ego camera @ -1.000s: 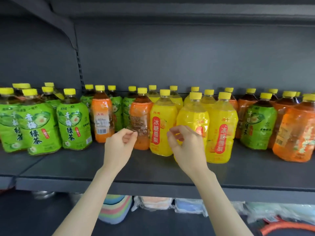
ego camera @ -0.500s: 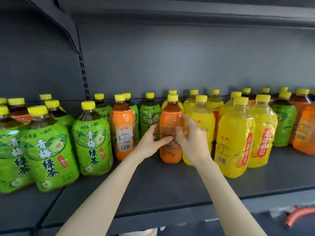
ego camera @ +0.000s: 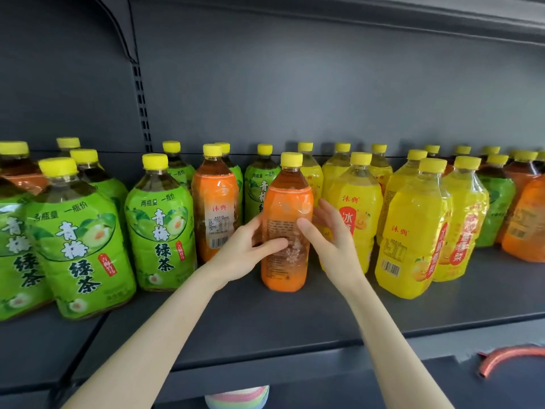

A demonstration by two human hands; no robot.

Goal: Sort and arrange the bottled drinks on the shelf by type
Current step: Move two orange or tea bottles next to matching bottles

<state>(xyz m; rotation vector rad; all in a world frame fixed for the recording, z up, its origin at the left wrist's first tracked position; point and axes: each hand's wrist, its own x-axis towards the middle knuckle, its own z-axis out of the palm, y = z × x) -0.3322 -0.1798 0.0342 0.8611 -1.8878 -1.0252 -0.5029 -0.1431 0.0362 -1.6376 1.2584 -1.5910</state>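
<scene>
An orange-labelled bottle (ego camera: 286, 202) with a yellow cap stands upright at the middle of the grey shelf (ego camera: 265, 320). My left hand (ego camera: 244, 252) grips its left side and my right hand (ego camera: 330, 240) grips its right side, thumbs across the label. A second orange bottle (ego camera: 215, 202) stands just to its left. Green tea bottles (ego camera: 160, 225) fill the left part of the shelf, yellow pear drink bottles (ego camera: 413, 231) the right of centre. More orange bottles (ego camera: 528, 219) and a green one (ego camera: 495, 208) stand at the far right.
The shelf's back panel and a slotted upright (ego camera: 141, 107) rise behind the rows. Another shelf board (ego camera: 354, 13) hangs overhead. A curved orange object (ego camera: 507, 358) lies at the lower right. Striped pastel items (ego camera: 239, 397) show below the shelf edge.
Both hands reached forward from in front of the shelf and closed around the orange bottle. The view moved closer and to the left.
</scene>
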